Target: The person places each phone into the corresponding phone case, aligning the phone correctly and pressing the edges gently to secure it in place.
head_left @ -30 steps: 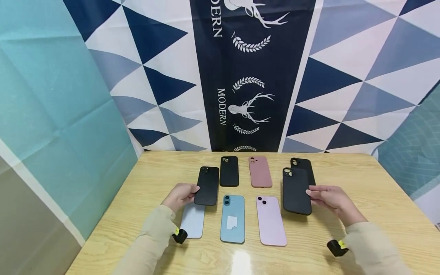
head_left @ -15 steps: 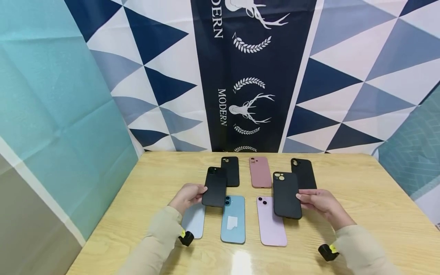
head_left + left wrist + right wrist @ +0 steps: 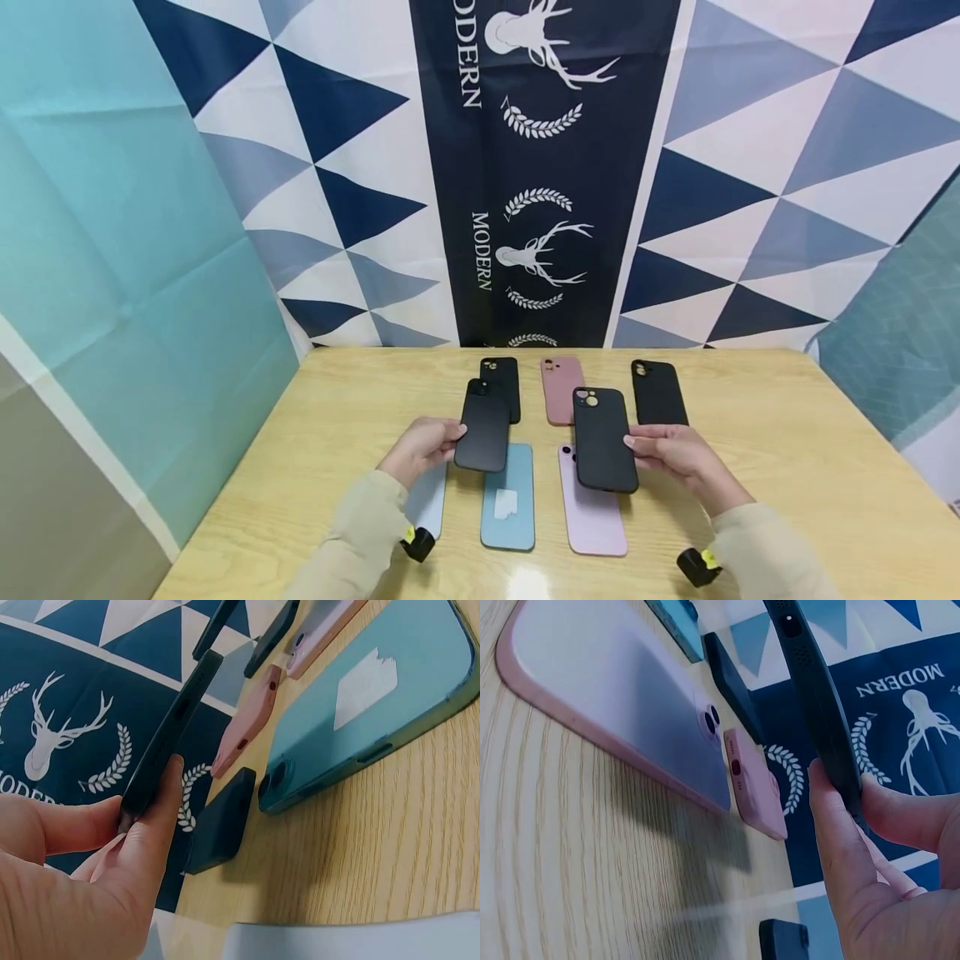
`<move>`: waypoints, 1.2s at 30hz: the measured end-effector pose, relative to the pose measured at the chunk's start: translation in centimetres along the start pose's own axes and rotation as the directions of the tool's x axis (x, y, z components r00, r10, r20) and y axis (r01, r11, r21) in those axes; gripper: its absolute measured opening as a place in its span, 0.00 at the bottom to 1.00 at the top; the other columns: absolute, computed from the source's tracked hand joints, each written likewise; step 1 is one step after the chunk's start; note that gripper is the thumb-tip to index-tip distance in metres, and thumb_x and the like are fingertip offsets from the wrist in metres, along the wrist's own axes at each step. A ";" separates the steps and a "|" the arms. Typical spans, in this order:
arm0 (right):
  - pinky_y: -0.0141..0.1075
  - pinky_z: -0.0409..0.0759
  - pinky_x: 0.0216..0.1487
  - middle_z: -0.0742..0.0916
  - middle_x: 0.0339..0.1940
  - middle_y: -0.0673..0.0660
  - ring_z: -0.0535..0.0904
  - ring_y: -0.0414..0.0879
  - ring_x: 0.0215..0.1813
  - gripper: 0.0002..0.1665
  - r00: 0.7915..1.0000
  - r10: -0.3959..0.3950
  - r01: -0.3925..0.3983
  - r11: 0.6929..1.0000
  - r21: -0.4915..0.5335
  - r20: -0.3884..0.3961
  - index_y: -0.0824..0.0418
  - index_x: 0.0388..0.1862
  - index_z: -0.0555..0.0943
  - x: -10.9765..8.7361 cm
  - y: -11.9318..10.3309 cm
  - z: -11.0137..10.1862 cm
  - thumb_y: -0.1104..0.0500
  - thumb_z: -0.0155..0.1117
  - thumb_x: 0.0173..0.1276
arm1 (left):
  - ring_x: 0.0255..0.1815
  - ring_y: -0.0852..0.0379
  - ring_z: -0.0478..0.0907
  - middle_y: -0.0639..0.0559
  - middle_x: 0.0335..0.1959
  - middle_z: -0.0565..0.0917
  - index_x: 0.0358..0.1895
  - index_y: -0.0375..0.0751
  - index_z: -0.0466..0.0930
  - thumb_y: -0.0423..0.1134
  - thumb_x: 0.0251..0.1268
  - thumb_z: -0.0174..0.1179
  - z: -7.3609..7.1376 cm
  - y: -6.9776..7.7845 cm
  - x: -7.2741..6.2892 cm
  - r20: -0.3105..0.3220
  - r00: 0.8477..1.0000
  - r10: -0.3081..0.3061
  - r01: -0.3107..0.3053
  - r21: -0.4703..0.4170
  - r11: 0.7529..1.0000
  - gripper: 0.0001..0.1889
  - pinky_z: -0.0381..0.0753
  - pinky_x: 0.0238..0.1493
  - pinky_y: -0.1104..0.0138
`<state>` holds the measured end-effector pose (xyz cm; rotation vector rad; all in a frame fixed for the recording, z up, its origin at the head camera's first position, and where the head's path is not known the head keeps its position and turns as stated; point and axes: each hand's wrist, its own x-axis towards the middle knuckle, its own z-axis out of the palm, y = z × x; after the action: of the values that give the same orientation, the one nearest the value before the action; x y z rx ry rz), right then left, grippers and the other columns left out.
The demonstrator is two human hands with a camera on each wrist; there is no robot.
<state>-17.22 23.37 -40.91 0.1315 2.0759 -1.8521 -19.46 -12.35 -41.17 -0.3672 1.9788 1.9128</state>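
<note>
My left hand (image 3: 423, 446) grips a black phone case (image 3: 483, 425) by its edge, held above the top of the blue phone (image 3: 508, 500); in the left wrist view the same case (image 3: 169, 735) sits between thumb and fingers. My right hand (image 3: 671, 454) holds another black case (image 3: 602, 439) over the upper part of the pink phone (image 3: 592, 517), seen edge-on as the case (image 3: 814, 690) above the pink phone (image 3: 615, 712) in the right wrist view. A pale blue phone (image 3: 426, 504) lies partly under my left wrist.
At the back of the wooden table (image 3: 787, 467) lie a black case (image 3: 504, 383), a dusty pink case (image 3: 561, 387) and another black case (image 3: 658, 393). A patterned cloth backdrop (image 3: 540, 167) hangs behind the table.
Both hands have carried their black cases inward toward the middle: the left case now hangs over the blue phone, the right case over the pink phone. The view tilted slightly.
</note>
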 end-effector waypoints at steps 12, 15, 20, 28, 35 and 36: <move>0.30 0.86 0.39 0.88 0.35 0.46 0.83 0.33 0.35 0.33 0.997 0.026 -0.029 0.999 0.039 0.072 0.86 0.64 0.61 0.2 0.6 1.1 0.67 0.59 0.67 | 0.43 0.54 0.85 0.32 0.51 0.83 0.61 0.20 0.69 0.27 0.66 0.55 1.3 -1.3 -0.6 0.045 0.999 -0.001 0.003 -0.041 0.999 0.21 0.85 0.50 0.62; 0.30 0.86 0.40 0.88 0.36 0.47 0.84 0.33 0.36 0.34 0.996 0.028 -0.031 0.999 0.039 0.085 0.85 0.65 0.60 0.2 0.4 1.6 0.66 0.59 0.68 | 0.43 0.54 0.84 0.32 0.52 0.83 0.61 0.21 0.69 0.27 0.66 0.56 1.5 -1.1 -0.6 0.056 0.998 -0.007 0.010 -0.045 0.999 0.22 0.85 0.50 0.62; 0.29 0.86 0.39 0.88 0.36 0.47 0.84 0.33 0.35 0.33 0.996 0.020 -0.025 0.998 0.059 0.082 0.85 0.64 0.62 0.3 0.1 2.6 0.66 0.60 0.67 | 0.47 0.51 0.85 0.31 0.54 0.81 0.62 0.21 0.68 0.27 0.67 0.54 2.0 -0.9 -0.8 0.101 0.995 0.007 0.000 -0.067 0.998 0.21 0.84 0.53 0.60; 0.30 0.86 0.38 0.88 0.35 0.46 0.84 0.33 0.35 0.32 0.997 0.026 -0.032 0.996 0.079 0.075 0.83 0.64 0.64 0.1 -0.1 3.7 0.67 0.61 0.67 | 0.46 0.53 0.86 0.33 0.51 0.83 0.59 0.22 0.72 0.28 0.68 0.53 2.8 -0.9 -1.3 0.135 0.991 0.018 -0.009 -0.066 0.998 0.18 0.85 0.51 0.62; 0.29 0.86 0.40 0.88 0.35 0.46 0.83 0.33 0.36 0.33 0.997 0.016 -0.024 0.994 0.109 0.079 0.85 0.64 0.62 0.4 0.0 4.5 0.67 0.61 0.66 | 0.53 0.47 0.83 0.33 0.55 0.81 0.61 0.24 0.71 0.28 0.69 0.52 3.5 -1.0 -1.3 0.167 0.986 0.013 0.002 -0.089 0.996 0.19 0.84 0.53 0.62; 0.29 0.86 0.40 0.88 0.35 0.47 0.83 0.33 0.36 0.33 0.997 0.015 -0.024 0.993 0.115 0.079 0.85 0.64 0.62 0.4 0.0 4.7 0.67 0.60 0.66 | 0.53 0.47 0.83 0.33 0.55 0.81 0.61 0.24 0.71 0.28 0.69 0.52 3.6 -1.0 -1.3 0.166 0.986 0.013 0.002 -0.087 0.996 0.19 0.84 0.53 0.62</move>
<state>-16.70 18.72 -41.38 0.1065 1.9090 -1.9347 -17.60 -8.90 -41.56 -0.2171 1.7964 1.9688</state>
